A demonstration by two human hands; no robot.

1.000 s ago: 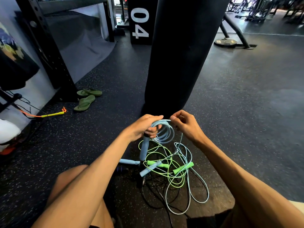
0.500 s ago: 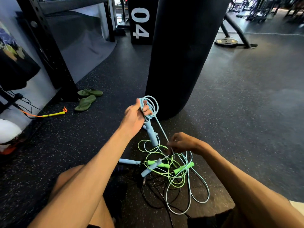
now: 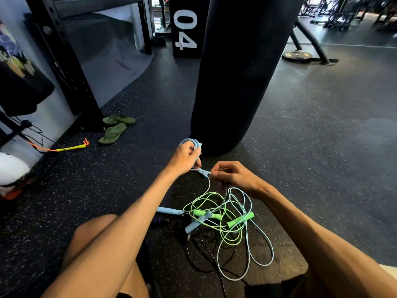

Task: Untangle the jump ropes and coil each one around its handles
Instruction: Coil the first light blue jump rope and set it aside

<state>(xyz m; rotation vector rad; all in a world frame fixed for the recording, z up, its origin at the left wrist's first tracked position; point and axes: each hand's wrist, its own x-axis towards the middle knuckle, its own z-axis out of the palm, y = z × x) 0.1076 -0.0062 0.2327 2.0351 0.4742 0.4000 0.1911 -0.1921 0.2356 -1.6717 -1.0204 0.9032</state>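
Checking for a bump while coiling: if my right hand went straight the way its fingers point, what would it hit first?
Likely the blue handle sticking out below the left hand, right ahead of the right hand, which pinches the blue rope; depth is hard to judge.

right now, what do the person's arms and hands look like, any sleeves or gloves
No sleeve shows on the left arm or right arm. The left hand and right hand wear no gloves; no watch, band or ring shows.

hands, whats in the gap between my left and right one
A short, blurred piece of the light blue jump rope spans the gap between the left hand and the right hand, as the head view shows.
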